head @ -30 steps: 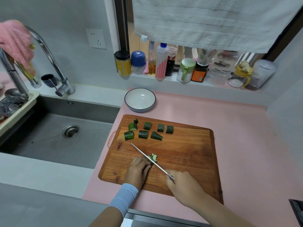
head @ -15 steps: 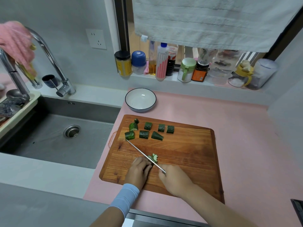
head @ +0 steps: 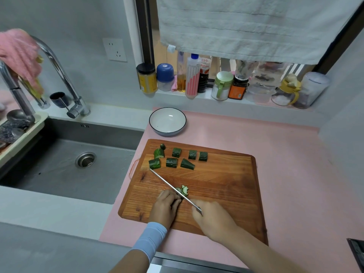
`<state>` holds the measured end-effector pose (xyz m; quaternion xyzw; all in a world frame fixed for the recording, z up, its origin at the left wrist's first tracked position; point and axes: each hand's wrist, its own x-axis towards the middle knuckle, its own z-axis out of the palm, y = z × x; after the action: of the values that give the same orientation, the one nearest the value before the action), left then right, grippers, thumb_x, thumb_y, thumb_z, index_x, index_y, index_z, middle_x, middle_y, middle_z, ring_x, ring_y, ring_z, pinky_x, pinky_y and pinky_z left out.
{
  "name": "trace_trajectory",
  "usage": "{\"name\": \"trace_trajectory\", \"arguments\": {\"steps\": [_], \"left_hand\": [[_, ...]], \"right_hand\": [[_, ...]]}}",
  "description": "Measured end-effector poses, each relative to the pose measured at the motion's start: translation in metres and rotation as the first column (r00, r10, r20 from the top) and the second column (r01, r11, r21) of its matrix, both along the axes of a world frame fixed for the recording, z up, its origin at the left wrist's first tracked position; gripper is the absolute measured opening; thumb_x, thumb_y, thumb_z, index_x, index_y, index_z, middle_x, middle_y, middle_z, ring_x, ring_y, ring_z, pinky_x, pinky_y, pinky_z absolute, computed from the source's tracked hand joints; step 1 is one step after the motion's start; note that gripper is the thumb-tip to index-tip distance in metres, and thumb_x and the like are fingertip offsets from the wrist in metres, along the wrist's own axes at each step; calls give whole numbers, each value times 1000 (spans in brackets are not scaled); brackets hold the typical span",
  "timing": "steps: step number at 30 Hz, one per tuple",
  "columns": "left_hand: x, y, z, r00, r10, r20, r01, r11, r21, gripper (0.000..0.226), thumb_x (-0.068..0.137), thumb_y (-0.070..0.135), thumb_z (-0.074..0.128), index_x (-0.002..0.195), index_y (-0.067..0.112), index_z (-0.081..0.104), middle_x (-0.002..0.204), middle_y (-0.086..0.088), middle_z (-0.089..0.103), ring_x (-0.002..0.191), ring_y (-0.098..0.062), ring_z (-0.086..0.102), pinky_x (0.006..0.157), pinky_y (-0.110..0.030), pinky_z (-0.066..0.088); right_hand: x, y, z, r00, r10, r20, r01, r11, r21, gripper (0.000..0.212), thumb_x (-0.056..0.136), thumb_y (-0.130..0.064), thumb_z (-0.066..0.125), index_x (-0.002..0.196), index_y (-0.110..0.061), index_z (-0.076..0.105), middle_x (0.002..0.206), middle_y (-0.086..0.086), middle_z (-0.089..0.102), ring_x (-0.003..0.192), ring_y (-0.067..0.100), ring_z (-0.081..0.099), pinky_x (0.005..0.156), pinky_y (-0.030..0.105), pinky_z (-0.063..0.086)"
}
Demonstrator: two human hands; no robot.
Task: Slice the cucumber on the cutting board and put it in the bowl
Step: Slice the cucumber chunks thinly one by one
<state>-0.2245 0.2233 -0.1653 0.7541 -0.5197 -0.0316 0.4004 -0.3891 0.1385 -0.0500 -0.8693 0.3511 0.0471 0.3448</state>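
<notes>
Since one second ago the knife (head: 169, 186) has slid towards the far left, and its tip now lies just short of the nearest of the chunks (head: 171, 162). The right hand (head: 214, 219) has followed it in towards the left hand (head: 166, 205). I judge this to be one slicing stroke pushed through, so slicing is under way and well short of done.

Hands: the right hand is wrapped round the knife handle. The left hand, fingers curled, holds down the cucumber piece (head: 178, 189) being cut, of which only a sliver shows against the blade.

Cucumber: a few thin slices (head: 184, 190) lie on the right side of the blade, near the middle of the cutting board (head: 226, 184). Seven larger chunks and a small end sit in two rows at the far left of the board, uncut. None has reached the bowl (head: 167, 123), which stands just beyond the board's far left edge and shows only its white inside.

Writing: a bottle (head: 204, 66) on the far sill carries a red and white label, and a jar (head: 237, 92) an orange one. I can make out print on both but cannot read it. No brand can be recorded
</notes>
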Motion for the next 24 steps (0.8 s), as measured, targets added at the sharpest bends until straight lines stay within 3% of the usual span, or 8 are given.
{"name": "trace_trajectory", "arguments": {"steps": [5,9,17,20,24], "left_hand": [[1,-1,-2,1000,9,-13,-8,1000,21,15,75,4,82,79,12,71,84,4,63,82,-8,56,90,-5,35],[0,-1,-2,1000,16,-25,-15,1000,25,15,75,3,82,80,12,72,85,5,64,82,-9,59,92,-4,33],[-3,-1,0,998,33,-52,-34,999,-11,18,72,-1,83,78,10,71,83,3,64,85,-4,54,87,-4,38],[-3,0,-3,998,38,-51,-38,999,-9,15,75,0,81,81,11,72,85,3,64,85,-6,56,87,-6,39],[-4,2,-3,999,30,-23,-31,999,-39,2,85,10,69,84,11,71,86,4,61,86,-9,56,87,-8,39]], "right_hand": [[-26,-3,-1,1000,11,-23,-10,1000,5,16,99,-30,42,88,-26,53,63,-2,54,56,17,49,54,31,36],[-35,-5,-4,999,1,-50,0,1000,19,18,100,-32,42,90,-28,57,64,-4,57,57,18,52,56,30,39],[-3,-5,-12,999,-19,-33,21,996,91,31,96,-24,44,66,-33,45,57,-5,48,51,12,42,57,33,35],[19,-5,-11,999,-13,-30,15,997,80,30,97,-25,45,70,-38,51,66,-5,53,65,20,51,64,34,38],[35,-7,-10,999,-18,-51,22,997,68,20,98,-29,45,97,-23,65,90,5,72,89,32,64,74,37,49]]}}
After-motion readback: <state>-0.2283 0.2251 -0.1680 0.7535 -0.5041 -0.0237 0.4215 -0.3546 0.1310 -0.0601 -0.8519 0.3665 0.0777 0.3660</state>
